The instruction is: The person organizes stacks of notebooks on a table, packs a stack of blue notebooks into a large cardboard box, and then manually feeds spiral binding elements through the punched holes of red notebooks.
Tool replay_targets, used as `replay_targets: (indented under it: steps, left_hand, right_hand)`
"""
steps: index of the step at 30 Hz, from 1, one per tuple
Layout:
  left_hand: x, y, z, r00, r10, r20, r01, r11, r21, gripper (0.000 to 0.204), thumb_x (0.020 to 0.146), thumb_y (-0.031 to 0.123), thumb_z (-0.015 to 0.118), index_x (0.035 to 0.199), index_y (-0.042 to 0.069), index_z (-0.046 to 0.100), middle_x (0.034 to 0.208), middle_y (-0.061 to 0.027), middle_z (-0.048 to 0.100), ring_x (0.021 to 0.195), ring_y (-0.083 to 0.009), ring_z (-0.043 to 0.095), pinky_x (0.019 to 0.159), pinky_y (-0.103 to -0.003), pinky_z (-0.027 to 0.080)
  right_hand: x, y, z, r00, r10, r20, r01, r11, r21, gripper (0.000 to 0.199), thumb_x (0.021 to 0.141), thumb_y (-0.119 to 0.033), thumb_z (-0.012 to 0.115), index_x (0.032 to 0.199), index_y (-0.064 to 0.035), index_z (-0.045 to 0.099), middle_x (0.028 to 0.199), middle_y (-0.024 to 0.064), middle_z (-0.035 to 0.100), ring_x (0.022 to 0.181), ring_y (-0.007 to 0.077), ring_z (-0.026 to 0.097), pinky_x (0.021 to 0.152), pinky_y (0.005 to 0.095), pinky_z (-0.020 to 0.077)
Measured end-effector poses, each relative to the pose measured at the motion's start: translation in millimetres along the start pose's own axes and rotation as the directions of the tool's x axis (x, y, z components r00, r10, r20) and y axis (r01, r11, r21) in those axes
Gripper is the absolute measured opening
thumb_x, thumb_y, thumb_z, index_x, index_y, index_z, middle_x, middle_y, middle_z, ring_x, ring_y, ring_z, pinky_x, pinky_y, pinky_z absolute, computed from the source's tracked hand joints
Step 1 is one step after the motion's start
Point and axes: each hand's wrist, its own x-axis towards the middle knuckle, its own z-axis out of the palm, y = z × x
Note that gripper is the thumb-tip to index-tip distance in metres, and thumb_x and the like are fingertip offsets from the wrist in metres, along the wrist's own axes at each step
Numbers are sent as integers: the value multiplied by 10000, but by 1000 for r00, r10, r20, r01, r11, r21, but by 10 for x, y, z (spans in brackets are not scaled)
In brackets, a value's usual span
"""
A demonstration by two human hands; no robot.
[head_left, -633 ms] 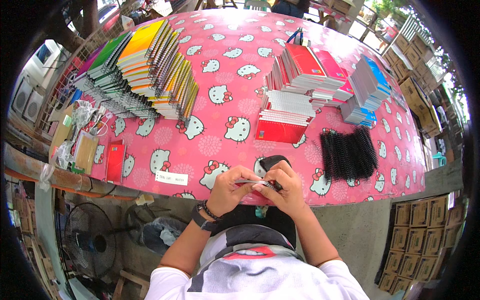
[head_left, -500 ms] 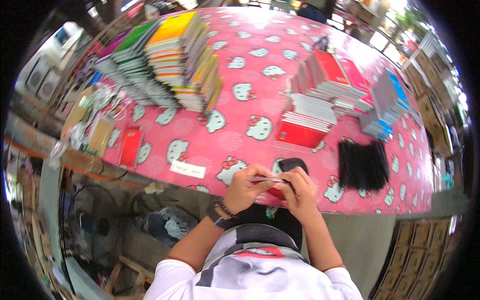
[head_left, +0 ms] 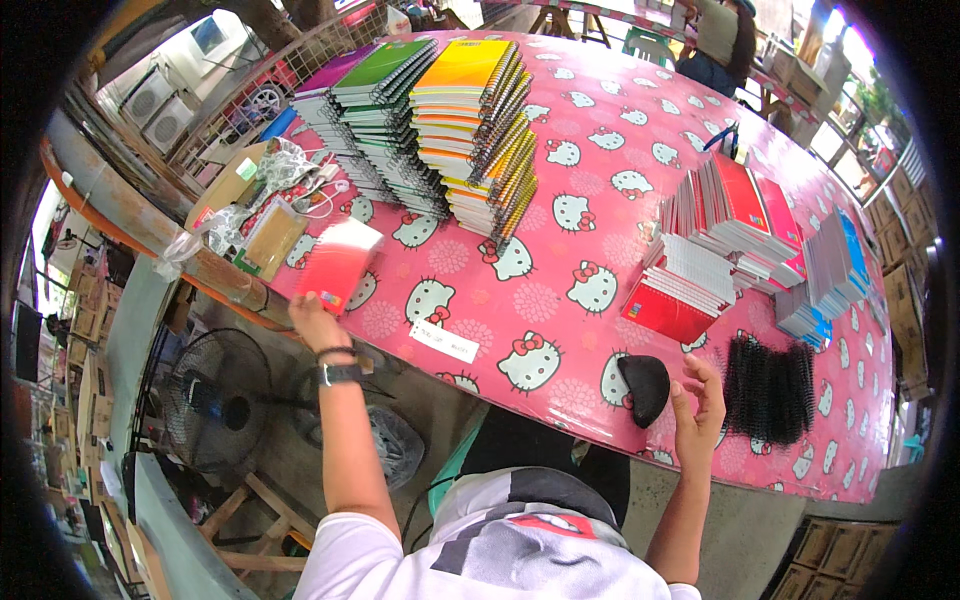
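At the table's left front edge my left hand (head_left: 318,322), with a dark wristband, pinches the near edge of a red notebook (head_left: 338,268). Motion blurs the notebook, and I cannot tell whether it touches the table or covers another one. My right hand (head_left: 700,405) is held over the front edge on the right, fingers apart and holding nothing. Close to its left lies a black half-round object (head_left: 645,388). On its other side sits a bundle of black spiral coils (head_left: 768,388). Loose-leaf red notebooks (head_left: 668,310) stand stacked beyond my right hand.
Tall stacks of spiral notebooks in yellow (head_left: 462,75), green (head_left: 375,75) and purple rise at the back left. Blue-covered ones (head_left: 850,245) stand far right. A white paper strip (head_left: 445,340) lies near the front edge. Beside the table is a fan (head_left: 215,400).
My hands, earlier together over a red item at the front edge, have parted. The left has swung left with a red notebook; the right has moved right and opened. The view has shifted.
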Motion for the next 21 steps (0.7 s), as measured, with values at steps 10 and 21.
replay_targets:
  steps: [10, 21]
  left_hand:
    - [930, -440, -690, 954, 249, 166, -203, 131, 970, 380, 820, 337, 589, 1012, 9, 596, 911, -235, 557, 841, -376, 558, 745, -443, 458]
    - [-2541, 142, 1098, 155, 184, 971, -549, 833, -70, 512, 674, 203, 723, 1132, 59, 546, 1155, -139, 537, 1080, -297, 490, 940, -416, 351]
  right_hand:
    - [657, 274, 192, 909, -415, -29, 339, 780, -526, 254, 752, -100, 639, 1001, -63, 608, 1043, 98, 582, 979, 295, 502, 873, 403, 381]
    - [1062, 654, 127, 878, -476, -48, 339, 690, -639, 211, 694, -120, 677, 882, -88, 587, 860, 70, 559, 857, 271, 516, 767, 395, 387]
